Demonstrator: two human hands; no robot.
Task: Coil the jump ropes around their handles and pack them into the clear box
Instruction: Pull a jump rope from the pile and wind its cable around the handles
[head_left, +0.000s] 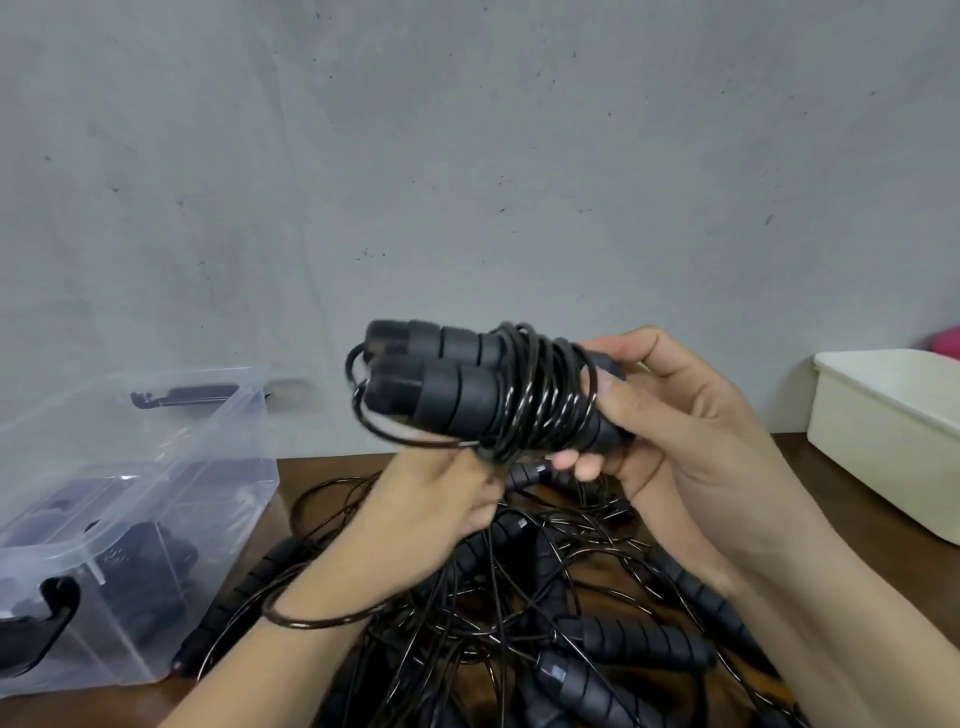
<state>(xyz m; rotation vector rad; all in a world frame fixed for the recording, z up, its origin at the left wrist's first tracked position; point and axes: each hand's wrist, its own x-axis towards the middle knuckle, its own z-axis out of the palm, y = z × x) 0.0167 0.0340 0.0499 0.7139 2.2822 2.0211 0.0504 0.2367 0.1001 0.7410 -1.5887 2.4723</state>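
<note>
Nearest, on the brown table (872, 512), a tangled heap of loose jump ropes (571, 623) with ribbed black handles, one loop of cord lying around the left wrist. Above this heap and apart from it, a coiled jump rope (498, 395), both handles side by side with the cord wound around them, gripped at one end by the curled fingers of the right hand (670, 415), and just below it the left hand (431, 504) pinching the free loop of the cord. Farther back, a clear box (130, 467) at the left with dark bundles inside, a white tub (883, 431) at the right, then a grey wall (467, 156).
</note>
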